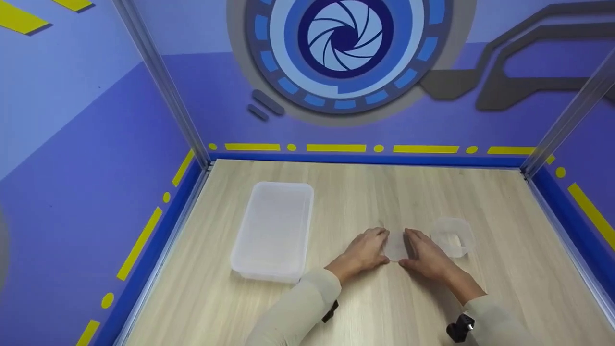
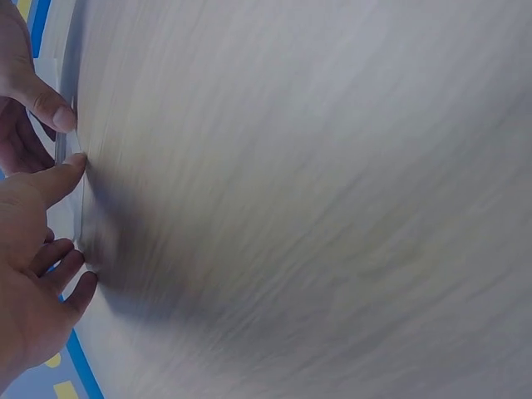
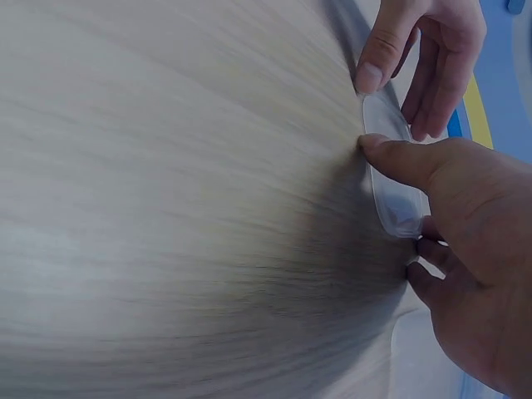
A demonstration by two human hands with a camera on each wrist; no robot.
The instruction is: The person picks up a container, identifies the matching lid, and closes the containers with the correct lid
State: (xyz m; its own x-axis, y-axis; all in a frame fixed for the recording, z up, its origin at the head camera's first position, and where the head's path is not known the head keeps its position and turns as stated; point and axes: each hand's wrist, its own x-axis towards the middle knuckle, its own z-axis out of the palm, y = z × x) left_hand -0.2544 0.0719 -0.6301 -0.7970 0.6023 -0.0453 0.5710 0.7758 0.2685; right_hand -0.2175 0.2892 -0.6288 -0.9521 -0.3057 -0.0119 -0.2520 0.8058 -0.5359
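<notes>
A small clear plastic lid [image 1: 395,246], rectangular with rounded corners, lies flat and low over the table between my two hands. My left hand [image 1: 366,251] holds its left end, thumb at the near edge and fingertips at the far edge. At the right end, my right hand [image 1: 427,257] grips it the same way; the right wrist view shows that thumb on the lid's [image 3: 391,187] near edge. Just right of my right hand stands a small clear plastic container [image 1: 462,235] without a cover. In the left wrist view the lid appears almost edge-on.
A large translucent plastic box [image 1: 274,228] with its lid on stands on the left of the wooden table [image 1: 355,192]. Printed panels [image 1: 336,129] and metal posts [image 1: 166,81] enclose the table at the back and both sides.
</notes>
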